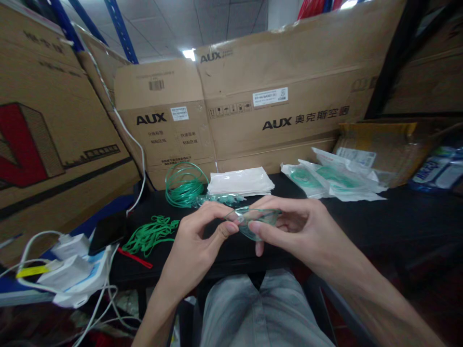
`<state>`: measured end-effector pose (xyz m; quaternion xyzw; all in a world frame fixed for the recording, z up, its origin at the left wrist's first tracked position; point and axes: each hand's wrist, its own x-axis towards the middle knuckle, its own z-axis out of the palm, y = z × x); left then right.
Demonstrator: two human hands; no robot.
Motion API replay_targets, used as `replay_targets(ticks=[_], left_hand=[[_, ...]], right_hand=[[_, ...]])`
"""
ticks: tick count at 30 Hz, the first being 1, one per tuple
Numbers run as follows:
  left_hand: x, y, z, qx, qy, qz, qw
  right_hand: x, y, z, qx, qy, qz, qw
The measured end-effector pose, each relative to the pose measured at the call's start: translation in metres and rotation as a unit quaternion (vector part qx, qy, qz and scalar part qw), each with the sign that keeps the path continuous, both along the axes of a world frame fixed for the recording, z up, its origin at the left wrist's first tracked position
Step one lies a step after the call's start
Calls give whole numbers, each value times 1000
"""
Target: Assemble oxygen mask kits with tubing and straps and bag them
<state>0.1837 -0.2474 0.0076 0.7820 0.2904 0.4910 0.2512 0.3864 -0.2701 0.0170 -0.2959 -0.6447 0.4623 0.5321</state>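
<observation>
Both hands hold a clear, greenish plastic face mask [249, 233] above the front of the black table. My left hand [202, 236] pinches its left end between thumb and forefinger. The thumb of my right hand [296, 221] presses on the near side, while the other fingers curl round the right part and partly hide it. Behind my left hand lies a coil of green tubing [184, 188]. Small clear green plastic parts [224, 198] rest beside the coil. To the left is a tangled heap of green elastic cords [150, 235].
A stack of white pouches [240, 181] lies behind my hands. Several packed pouches [333, 176] with green contents sit at the right, before an opened carton [383, 149]. Left are a power strip [75, 277] with cables and a black phone-like object [108, 232]. Cardboard sheets [238, 135] stand at the back.
</observation>
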Motion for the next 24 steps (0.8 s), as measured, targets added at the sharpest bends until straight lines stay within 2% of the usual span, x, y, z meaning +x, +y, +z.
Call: replay_targets(ticks=[9,14,16,20,22,24], left_hand=[[-1,-5,5,-3,16,-17,1000],[-2,-12,9,68,53,3,996],[-2,-14,11,120,86,27,989],[-4,-16,14,198,130,64,969],[-5,-17,15,202,133,53,969],[-6,-16,15,188,121,24,974]], right_hand=[[10,2,7,-46,-43,65,996],[16,10,1,-70,6,150,986],[15,11,-1,-63,0,141,988],[7,13,-2,-3,-40,74,996],[3,14,-3,8,-18,69,997],[1,15,-5,4,23,98,995]])
